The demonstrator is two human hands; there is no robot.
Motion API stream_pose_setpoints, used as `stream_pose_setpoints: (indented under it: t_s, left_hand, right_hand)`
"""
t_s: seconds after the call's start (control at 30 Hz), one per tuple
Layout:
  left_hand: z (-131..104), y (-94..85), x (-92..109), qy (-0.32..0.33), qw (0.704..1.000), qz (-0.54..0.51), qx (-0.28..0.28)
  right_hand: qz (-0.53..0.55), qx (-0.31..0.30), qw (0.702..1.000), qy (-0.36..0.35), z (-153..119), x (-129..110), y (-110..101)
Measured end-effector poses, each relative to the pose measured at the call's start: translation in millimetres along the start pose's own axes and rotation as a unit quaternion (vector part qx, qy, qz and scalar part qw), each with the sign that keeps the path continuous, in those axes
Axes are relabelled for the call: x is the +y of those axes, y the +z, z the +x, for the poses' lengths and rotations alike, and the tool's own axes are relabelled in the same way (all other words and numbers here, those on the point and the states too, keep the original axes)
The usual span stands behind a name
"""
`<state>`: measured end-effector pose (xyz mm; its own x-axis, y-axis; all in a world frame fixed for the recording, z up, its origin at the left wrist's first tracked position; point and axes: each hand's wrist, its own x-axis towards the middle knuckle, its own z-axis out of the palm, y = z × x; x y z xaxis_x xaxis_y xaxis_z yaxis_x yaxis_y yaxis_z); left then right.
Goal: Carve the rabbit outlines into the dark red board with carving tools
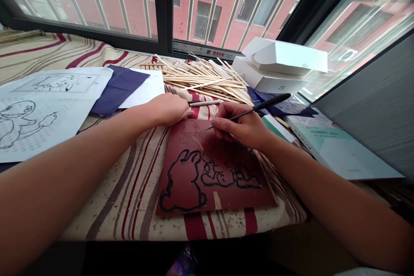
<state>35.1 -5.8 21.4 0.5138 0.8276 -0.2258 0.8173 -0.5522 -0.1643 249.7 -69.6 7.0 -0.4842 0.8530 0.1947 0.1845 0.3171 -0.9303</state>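
A reddish-brown board (181, 138) lies on the striped cloth, marked with thick black cartoon outlines and a fainter thin-lined figure near its top left. Closed fingers of my left hand (170, 110) press on the board's upper left corner; their undersides are hidden. My right hand (241, 127) pinches a slim black pointed tool (271, 102), thicker towards its rear end. Its thin tip is at the board's upper part, just right of the faint figure. Whether the tip touches the surface I cannot tell. Beyond the board, a pale pen-like stick (205, 103) lies between my hands.
Printed cartoon sheets (42, 110) and dark blue paper (124, 86) lie at left. Several thin wooden sticks (207, 77) are heaped by the window. White boxes (281, 67) and a pale green book (343, 151) stand right. Crumbs dot the cloth (110, 207); a phone (184, 263) shows below.
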Motion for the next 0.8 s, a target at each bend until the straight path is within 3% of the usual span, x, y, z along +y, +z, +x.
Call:
stream_pose_setpoints:
  t_s: [0.1,0.23,0.3,0.4,0.6,0.8]
  left_hand:
    - [2,1.8,-1,0.007,1.0,-0.005,0.005]
    - [3,5.7,-3,0.018,0.999,-0.006,0.026]
    - [2,6.7,-3,0.026,0.999,-0.004,0.032]
    - [0,5.0,-2,0.045,0.998,-0.013,0.028]
    - [-1,2.7,-2,0.069,0.997,0.012,0.021]
    - [-3,-1.8,-6,0.021,0.998,0.059,-0.021]
  right_hand:
    - [0.034,0.004,0.999,0.005,13,-3,-2]
    - [0.012,-0.054,0.998,0.007,37,-7,-1]
    - [0.015,-0.033,0.999,-0.001,43,-5,4]
    - [0.021,0.005,1.0,0.008,42,4,12]
    - [-0.004,-0.017,0.998,0.054,38,13,20]
    - [-0.051,-0.029,0.998,0.039,41,13,23]
